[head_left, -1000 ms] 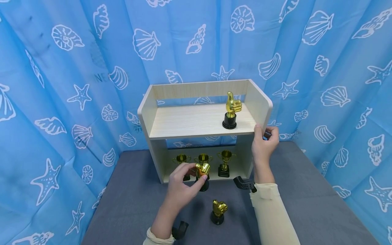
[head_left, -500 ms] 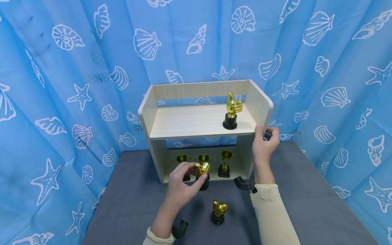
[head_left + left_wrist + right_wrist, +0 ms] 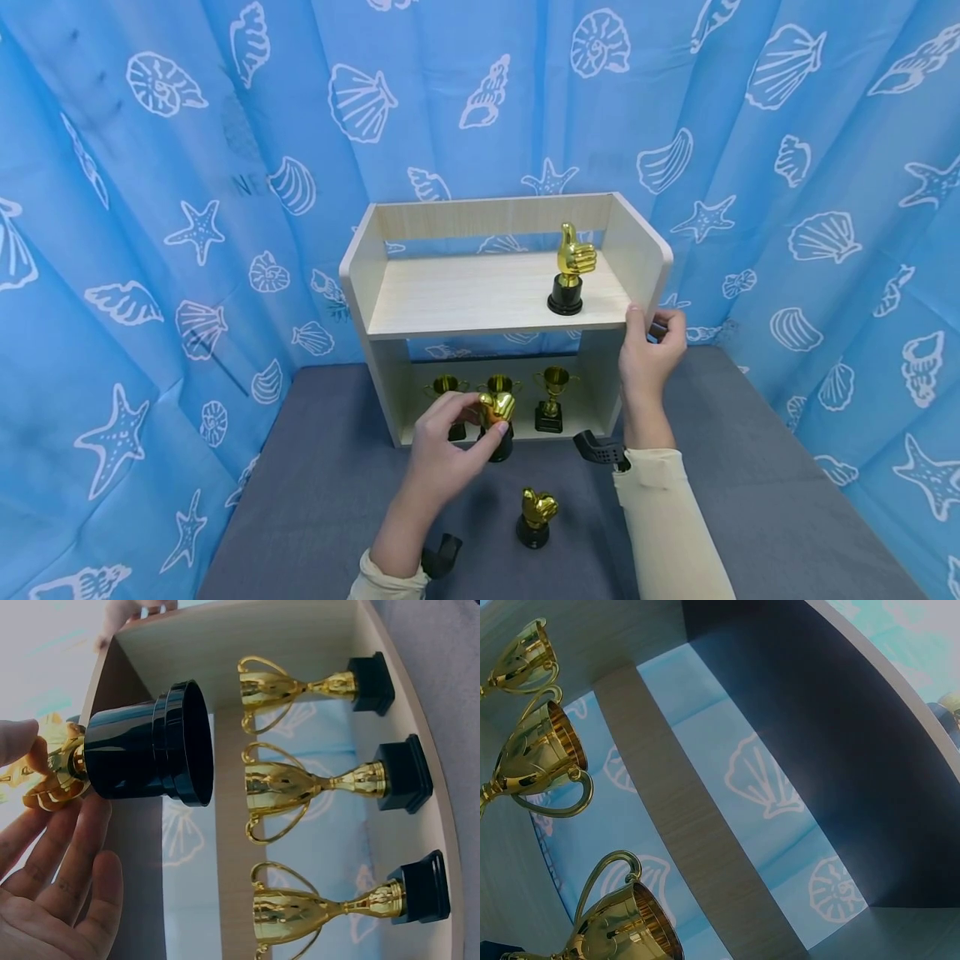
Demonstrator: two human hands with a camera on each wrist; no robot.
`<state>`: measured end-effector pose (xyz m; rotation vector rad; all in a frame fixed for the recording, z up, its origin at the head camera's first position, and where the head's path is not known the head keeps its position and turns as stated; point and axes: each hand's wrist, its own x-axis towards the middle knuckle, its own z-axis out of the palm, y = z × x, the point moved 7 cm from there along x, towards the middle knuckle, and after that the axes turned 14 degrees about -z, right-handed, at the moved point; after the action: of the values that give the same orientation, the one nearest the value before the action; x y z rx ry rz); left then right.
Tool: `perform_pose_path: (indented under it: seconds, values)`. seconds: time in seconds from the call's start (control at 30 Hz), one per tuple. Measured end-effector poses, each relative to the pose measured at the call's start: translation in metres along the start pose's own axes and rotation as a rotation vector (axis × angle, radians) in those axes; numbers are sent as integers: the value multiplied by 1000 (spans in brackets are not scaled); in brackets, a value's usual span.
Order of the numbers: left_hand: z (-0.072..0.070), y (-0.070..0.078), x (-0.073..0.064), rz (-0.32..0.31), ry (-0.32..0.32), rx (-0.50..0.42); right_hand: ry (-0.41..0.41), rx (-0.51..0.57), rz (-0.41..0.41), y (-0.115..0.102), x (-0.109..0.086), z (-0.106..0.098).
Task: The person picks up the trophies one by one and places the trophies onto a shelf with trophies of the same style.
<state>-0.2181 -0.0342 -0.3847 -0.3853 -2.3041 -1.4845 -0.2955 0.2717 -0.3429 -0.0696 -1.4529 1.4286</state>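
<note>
My left hand [image 3: 448, 446] pinches a thumbs-up trophy [image 3: 127, 750] by its gold top, its black base hanging in front of the shelf's lower level. With my right hand [image 3: 649, 354] I hold the right side panel of the pale wooden shelf [image 3: 480, 292] at the upper board's front corner. A second thumbs-up trophy [image 3: 572, 268] stands upright at the right of the upper board. On the table [image 3: 330, 500] in front stands a third thumbs-up trophy [image 3: 536, 518]. Behind my left hand, three gold cup trophies line the lower level, the right one [image 3: 552, 400] fully visible.
A blue curtain [image 3: 420, 92] with white shell prints hangs behind the shelf and along both sides. Black wrist mounts [image 3: 600, 448] sit on both wrists. The shelf's side panels rise above the upper board.
The trophy in my left hand has risen very slightly. My right hand keeps its place on the shelf, and the view has tilted a little.
</note>
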Motion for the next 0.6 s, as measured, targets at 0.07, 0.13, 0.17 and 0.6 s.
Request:
perform_pose_path:
  seconds: [0.07, 0.13, 0.17, 0.6]
  values:
    - [0, 0, 1, 6, 2, -3, 0, 2, 0, 0, 0, 0]
    - [0, 1, 2, 10, 3, -4, -2, 5, 0, -1, 0, 0]
    - [0, 1, 2, 11, 4, -3, -2, 6, 0, -1, 0, 0]
    - [-2, 4, 6, 39, 17, 2, 3, 17, 4, 16, 3, 0]
